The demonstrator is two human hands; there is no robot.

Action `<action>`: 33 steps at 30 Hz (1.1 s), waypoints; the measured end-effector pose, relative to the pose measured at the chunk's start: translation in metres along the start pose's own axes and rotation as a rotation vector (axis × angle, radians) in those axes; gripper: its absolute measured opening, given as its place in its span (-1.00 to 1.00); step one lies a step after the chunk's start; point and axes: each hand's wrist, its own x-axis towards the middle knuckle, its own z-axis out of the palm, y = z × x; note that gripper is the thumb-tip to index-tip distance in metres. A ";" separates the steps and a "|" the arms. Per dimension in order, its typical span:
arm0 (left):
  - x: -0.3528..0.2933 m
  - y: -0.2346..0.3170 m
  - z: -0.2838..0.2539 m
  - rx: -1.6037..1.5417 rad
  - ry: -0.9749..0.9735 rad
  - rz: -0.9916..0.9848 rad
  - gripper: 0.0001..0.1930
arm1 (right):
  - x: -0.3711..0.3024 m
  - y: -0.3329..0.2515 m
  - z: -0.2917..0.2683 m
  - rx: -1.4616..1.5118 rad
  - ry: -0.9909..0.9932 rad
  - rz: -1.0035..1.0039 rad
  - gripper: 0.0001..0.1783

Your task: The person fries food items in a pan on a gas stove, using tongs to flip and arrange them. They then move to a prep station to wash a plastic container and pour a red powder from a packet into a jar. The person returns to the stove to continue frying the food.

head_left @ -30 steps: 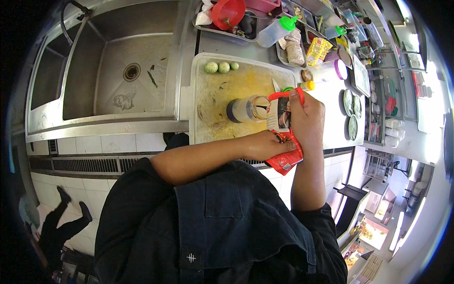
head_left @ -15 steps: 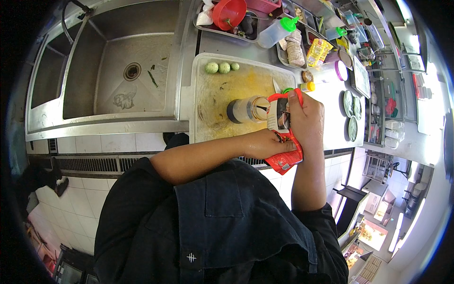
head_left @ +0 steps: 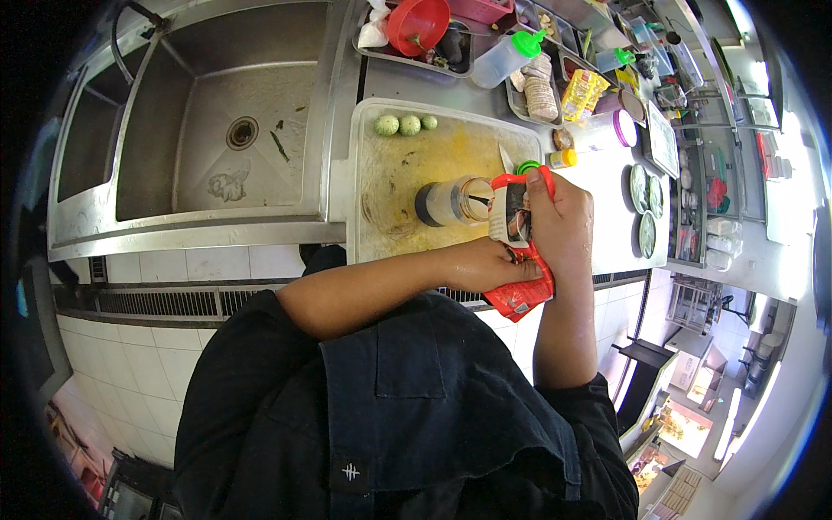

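Head view looked down past a dark apron (head_left: 416, 407) to both hands working at the counter's front edge. Nearest, the left hand (head_left: 485, 264) was clenched around the lower end of a red pouch (head_left: 520, 290), its crumpled tail hanging out toward 5 o'clock. Just beyond, at 1 o'clock from it, the right hand (head_left: 559, 221) gripped the pouch's upper part, fingers wrapped over the red-and-white top. The pouch's mouth touched the opening of a clear jar (head_left: 455, 201) lying on its side, dark lid pointing to 9 o'clock. The jar rested on a yellow-stained cutting board (head_left: 407, 165). A knife blade (head_left: 506, 159) showed just past the pouch at 12 o'clock, beside a green cap (head_left: 528, 165). Farther along the board's far edge sat three green limes (head_left: 404, 125). At 9 o'clock from the board lay a steel sink (head_left: 217, 130). Farthest off, at 12 o'clock, stood a red bowl (head_left: 418, 23) and a squeeze bottle (head_left: 507, 59) with a green top.
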 end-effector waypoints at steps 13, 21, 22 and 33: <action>-0.009 0.012 -0.001 -0.043 0.029 0.032 -0.33 | 0.002 0.007 0.001 0.014 -0.003 0.006 -0.61; -0.004 0.006 -0.001 -0.014 0.021 -0.002 -0.32 | 0.001 0.008 0.002 0.046 -0.028 0.045 -0.62; -0.004 0.006 -0.001 -0.014 0.018 0.000 -0.32 | 0.001 0.009 0.002 0.061 -0.030 0.054 -0.62; -0.007 0.010 -0.001 0.000 0.012 0.059 -0.26 | 0.000 0.014 0.003 0.133 -0.054 0.099 -0.59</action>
